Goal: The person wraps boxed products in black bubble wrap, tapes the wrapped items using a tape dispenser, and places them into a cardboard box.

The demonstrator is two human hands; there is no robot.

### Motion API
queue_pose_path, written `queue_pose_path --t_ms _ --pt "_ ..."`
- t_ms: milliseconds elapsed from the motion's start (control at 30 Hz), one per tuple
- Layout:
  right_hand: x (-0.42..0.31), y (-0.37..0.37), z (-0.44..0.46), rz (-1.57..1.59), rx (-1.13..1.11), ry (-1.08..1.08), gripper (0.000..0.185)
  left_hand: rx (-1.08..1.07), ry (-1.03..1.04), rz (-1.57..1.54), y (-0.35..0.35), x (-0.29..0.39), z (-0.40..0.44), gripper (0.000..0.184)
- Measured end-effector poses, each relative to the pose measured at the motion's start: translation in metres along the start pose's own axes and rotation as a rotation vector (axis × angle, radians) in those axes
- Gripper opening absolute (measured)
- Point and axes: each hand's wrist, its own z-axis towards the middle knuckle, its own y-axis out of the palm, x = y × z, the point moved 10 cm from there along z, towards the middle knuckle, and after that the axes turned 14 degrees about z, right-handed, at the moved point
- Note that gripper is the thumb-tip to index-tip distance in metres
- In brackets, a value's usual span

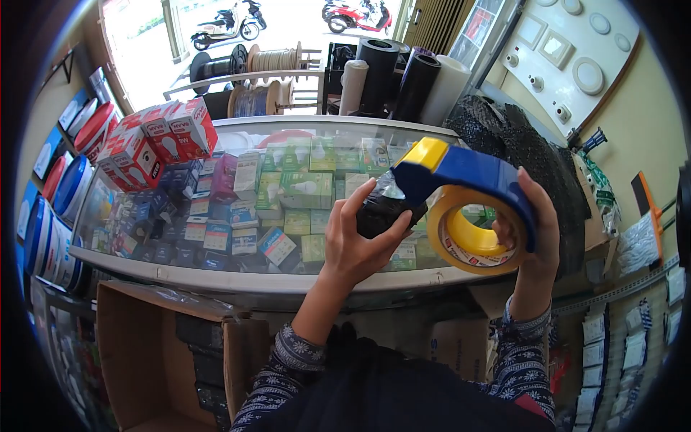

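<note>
My left hand grips a small parcel wrapped in black plastic, thumb and fingers round its sides. My right hand is wrapped round the blue frame of a tape dispenser, with fingertips showing inside the tape roll's core. A wide roll of tape on a yellow core sits in the dispenser. The dispenser's yellow front end is right at the parcel's upper edge, where a shiny strip of tape shows. Both things are held up over the glass counter.
Red and white bulb boxes stand on the counter's left. Black bubble wrap is heaped at the right. Plastic film rolls and cable spools stand behind. An open cardboard box with black parcels lies below left.
</note>
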Motion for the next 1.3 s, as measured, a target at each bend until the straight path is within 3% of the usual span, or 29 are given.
queue_pose_path --t_ms 67,400,900,1100,1233,1300 --pt "0.011 0.010 0.004 -0.125 -0.076 0.122 0.037 0.008 0.011 -0.004 0.000 0.000 -0.001 0.034" --pt "0.006 0.016 0.004 -0.170 -0.108 0.183 0.041 -0.009 0.024 0.009 0.003 0.002 -0.004 0.032" --pt "0.002 0.001 -0.029 -0.055 0.007 0.001 0.040 -0.009 0.067 0.077 0.002 0.013 -0.006 0.028" --pt "-0.013 0.003 -0.054 0.056 -0.084 -0.014 0.039 -0.033 -0.017 0.048 0.002 -0.001 -0.002 0.029" --pt "-0.006 -0.020 -0.063 -0.012 0.058 -0.049 0.041 -0.041 -0.023 0.046 0.005 -0.002 0.002 0.030" --pt "-0.004 -0.019 -0.066 0.015 0.022 -0.043 0.041 -0.045 -0.010 0.051 0.007 0.001 0.001 0.031"
